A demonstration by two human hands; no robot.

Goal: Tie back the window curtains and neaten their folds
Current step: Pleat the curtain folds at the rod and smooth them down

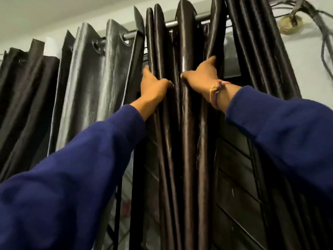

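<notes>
Basically mid-pleat: left hand (155, 87) and right hand (201, 76) each pinching folds of the dark curtain (187, 114), bunched high under the rod (203, 17). Risk: uneven tug skews pleats or drags eyelets; loose cables (322, 33) nearby could snag.

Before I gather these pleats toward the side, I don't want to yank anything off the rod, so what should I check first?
1. Left hand holds a fold of the middle curtain: ok, fingers curl round a pleat.
2. Right hand holds a fold: ok, fingers tuck behind the next pleat.
3. Eyelets sit on the rod: ok where visible; some are hidden by fabric.
4. Pleats even: not ok, the tops stand at uneven heights and spacing.
5. Tie-back within reach: cannot tell, none is in view.
6. Wires clear of the cloth: cannot tell, they hang close beside the right curtain.
</notes>
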